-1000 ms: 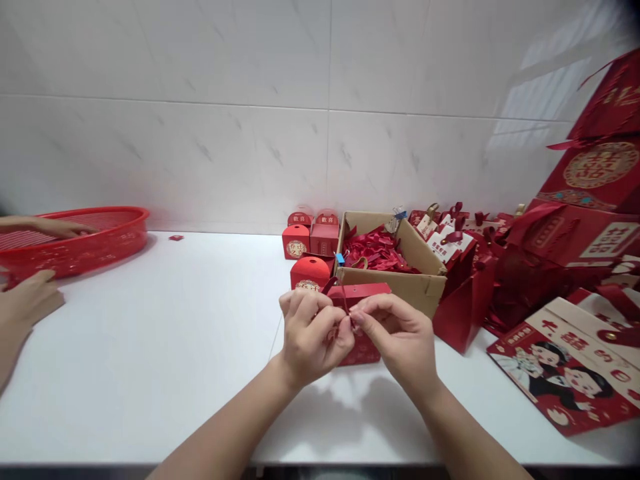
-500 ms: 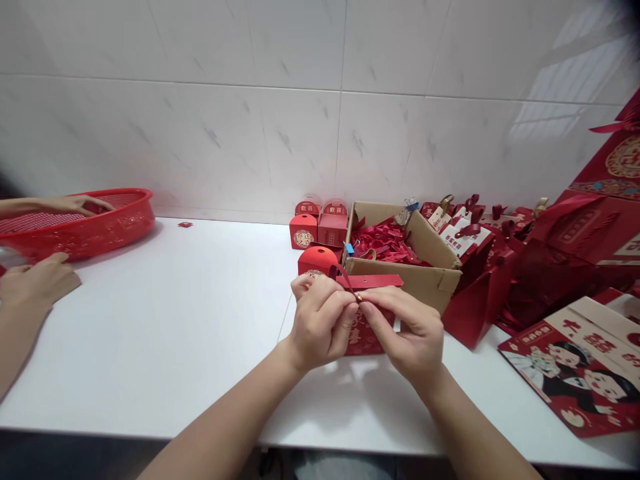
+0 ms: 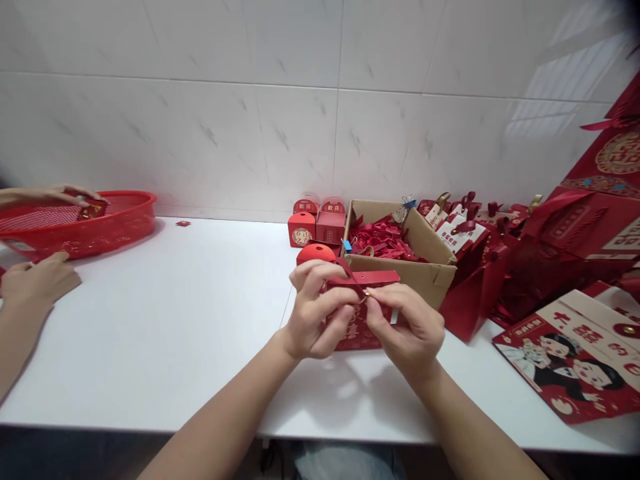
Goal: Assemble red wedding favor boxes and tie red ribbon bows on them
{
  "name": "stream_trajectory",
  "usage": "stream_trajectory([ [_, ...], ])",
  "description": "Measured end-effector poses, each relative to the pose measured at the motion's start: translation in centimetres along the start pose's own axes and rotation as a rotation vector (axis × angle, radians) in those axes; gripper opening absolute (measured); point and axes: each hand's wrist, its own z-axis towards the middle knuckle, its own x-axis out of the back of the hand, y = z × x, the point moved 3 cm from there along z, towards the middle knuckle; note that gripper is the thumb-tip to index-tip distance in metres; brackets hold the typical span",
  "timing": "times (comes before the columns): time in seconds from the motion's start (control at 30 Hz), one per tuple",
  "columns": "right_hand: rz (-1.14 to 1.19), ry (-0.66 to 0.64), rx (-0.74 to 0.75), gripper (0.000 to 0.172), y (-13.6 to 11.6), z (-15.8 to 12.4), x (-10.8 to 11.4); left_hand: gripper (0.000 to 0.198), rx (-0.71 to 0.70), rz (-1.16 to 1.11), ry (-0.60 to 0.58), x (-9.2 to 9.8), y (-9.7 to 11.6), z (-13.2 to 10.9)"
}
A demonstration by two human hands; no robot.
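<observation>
Just above a red gift box [image 3: 357, 337] with pale lettering, both hands work at a dark red ribbon [image 3: 354, 275]. The thumb and index fingertip of my right hand [image 3: 407, 327] pinch its end, where a small gold-coloured piece shows. My left hand [image 3: 320, 313] has its bent fingers around the ribbon, index fingertip close to the gold piece and thumb a little apart below. The ribbon loops up behind the left fingers. The box stands upright on the white table, its red top flap [image 3: 375, 277] raised behind my fingers, which partly hide its front.
A cardboard box [image 3: 425, 272] of red ribbons stands behind. Small red boxes [image 3: 301, 230] sit left of it; red gift bags [image 3: 467, 303] crowd the right, near a printed bag [image 3: 565, 360]. At left, another person's hands [image 3: 43, 283] are at a red basket [image 3: 125, 227].
My left thumb has drawn away from the ribbon end and the left fingers have spread somewhat. My right pinch stays at the gold piece. The other person's hand lifts a shiny red packet at the basket.
</observation>
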Motion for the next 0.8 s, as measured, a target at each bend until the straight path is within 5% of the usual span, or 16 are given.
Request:
stream_trajectory([
  [0.13,-0.015,0.322,-0.04,0.021,0.8,0.5,1.3,0.042,0.128,-0.074,0.087,0.0,-0.8,-0.2],
  [0.23,-0.058,0.425,-0.102,0.013,1.4,1.4,1.9,0.038,0.243,-0.062,-0.058,-1.0,-1.4,-0.2],
  [0.4,0.025,0.154,-0.402,0.014,3.3,2.5,1.2,0.028,0.227,-0.26,-0.122,-2.0,-2.2,-0.4],
  [0.5,0.026,0.005,-0.402,0.013,3.8,2.8,0.7,0.02,0.215,-0.236,-0.086,-1.9,-2.5,-0.5],
  [0.7,0.231,-0.056,-0.651,0.019,4.7,3.0,0.7,0.02,0.132,-0.244,-0.07,-1.9,-1.9,-0.4],
  [0.8,0.196,-0.046,-0.648,0.018,4.1,2.6,0.6,0.018,0.131,-0.281,-0.068,-1.9,-1.6,-0.3],
])
